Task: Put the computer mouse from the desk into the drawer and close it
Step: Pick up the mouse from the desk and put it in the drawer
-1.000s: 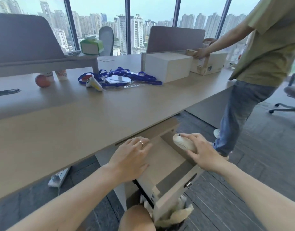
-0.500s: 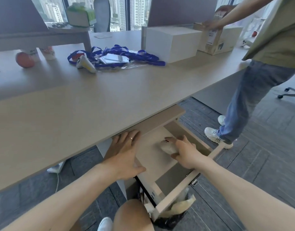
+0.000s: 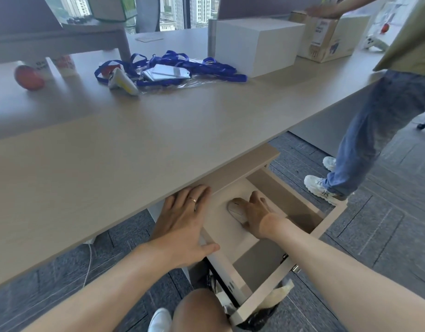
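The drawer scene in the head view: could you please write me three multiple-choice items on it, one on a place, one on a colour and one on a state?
1. Where is the computer mouse?
A. On the desktop beside the lanyards
B. On the floor of the open drawer, under the right hand
C. On top of the white box

2. What colour are the lanyards heaped on the desk?
A. Blue
B. Yellow
C. Black

3. What state is the drawer in?
A. Pushed fully shut
B. Taken out and lying on the carpet
C. Pulled out and open

Answers: 1 B, the mouse lies on the drawer bottom with the right hand's fingers over it. 2 A, the straps around the badge cards are bright blue. 3 C, the drawer's inside is in plain view, and the left hand rests flat at the desk edge beside it.
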Tool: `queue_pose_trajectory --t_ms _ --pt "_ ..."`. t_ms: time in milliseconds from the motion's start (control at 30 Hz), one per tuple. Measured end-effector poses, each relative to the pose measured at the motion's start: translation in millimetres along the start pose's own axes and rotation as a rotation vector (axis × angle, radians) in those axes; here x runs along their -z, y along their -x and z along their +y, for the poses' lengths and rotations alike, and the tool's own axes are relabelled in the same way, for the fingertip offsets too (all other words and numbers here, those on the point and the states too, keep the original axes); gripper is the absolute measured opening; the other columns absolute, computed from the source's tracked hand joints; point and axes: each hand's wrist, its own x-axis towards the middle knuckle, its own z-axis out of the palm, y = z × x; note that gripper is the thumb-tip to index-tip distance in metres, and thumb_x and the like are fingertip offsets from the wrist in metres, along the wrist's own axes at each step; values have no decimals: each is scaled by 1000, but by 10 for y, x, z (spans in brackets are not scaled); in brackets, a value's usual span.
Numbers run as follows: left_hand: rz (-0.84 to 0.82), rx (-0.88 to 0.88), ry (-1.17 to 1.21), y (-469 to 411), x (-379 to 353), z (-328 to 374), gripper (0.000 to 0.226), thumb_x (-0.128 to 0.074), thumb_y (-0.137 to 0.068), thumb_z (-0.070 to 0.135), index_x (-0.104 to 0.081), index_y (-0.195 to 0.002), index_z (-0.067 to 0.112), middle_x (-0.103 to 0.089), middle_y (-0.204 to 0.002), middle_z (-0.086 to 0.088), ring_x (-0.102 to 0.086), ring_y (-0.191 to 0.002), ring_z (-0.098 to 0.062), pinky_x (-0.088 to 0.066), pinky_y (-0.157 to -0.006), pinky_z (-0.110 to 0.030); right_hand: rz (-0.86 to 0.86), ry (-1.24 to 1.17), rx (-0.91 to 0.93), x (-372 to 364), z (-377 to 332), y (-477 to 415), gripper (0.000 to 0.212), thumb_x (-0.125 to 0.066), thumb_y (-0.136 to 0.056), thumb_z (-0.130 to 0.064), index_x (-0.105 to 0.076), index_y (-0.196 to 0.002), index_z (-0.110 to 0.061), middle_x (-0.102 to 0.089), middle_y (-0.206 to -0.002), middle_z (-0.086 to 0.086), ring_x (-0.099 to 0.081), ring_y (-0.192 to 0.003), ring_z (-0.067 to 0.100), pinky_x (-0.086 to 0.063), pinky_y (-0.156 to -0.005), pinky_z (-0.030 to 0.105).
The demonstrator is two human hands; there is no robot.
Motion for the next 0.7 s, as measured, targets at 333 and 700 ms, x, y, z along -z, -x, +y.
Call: queue_pose_trajectory --t_ms 333,700 --pt "0 -6 -2 -3 18 8 120 -55 -72 78 1 -158 16 -6 -167 -2 -9 -147 -23 -18 -114 -41 -3 55 62 17 48 -18 72 -57 -89 -17 -28 -150 -40 -33 -135 6 -44 -122 33 -45 -98 46" --pt "-40 7 -39 -28 60 24 120 -58 -72 77 -1 -158 15 -6 -166 -2 -9 -147 -24 -20 -113 -43 1 -65 9 132 -7 43 75 -59 -90 -43 -20 -154 -36 -25 -153 8 -34 -138 37 -37 -110 45"
